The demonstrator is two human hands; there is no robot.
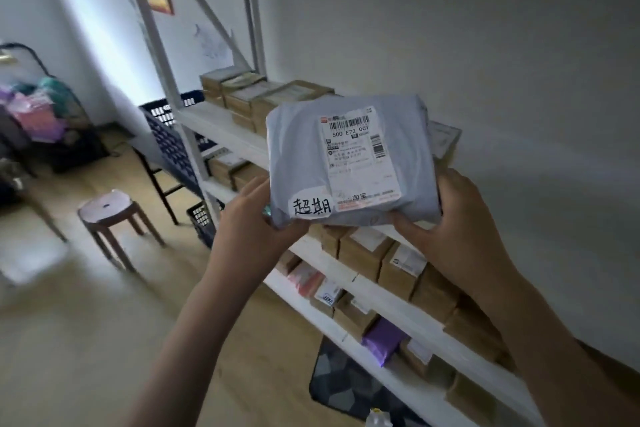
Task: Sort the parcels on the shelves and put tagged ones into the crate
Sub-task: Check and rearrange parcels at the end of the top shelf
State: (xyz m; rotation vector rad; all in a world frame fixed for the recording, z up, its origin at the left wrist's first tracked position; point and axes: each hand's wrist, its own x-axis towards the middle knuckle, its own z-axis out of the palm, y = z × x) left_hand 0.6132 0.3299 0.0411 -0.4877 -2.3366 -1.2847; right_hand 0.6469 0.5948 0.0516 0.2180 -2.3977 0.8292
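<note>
Tagged parcel in hand, crate waiting

Both hands up close now: left hand [258,215] grips the lower left corner of the grey parcel [301,156], right hand [457,218] clamps the lower right edge, fingers curled round it. It is held up in front of the shelves [221,125], clear of them. And look, a handwritten white tag [311,206] sits beside the shipping label [356,156], so by my reckoning this one belongs in the blue crate [166,135], off to the left at the rack's end. Plenty left: brown boxes [367,253] crowd several shelves, unsorted as far as I can judge
</note>
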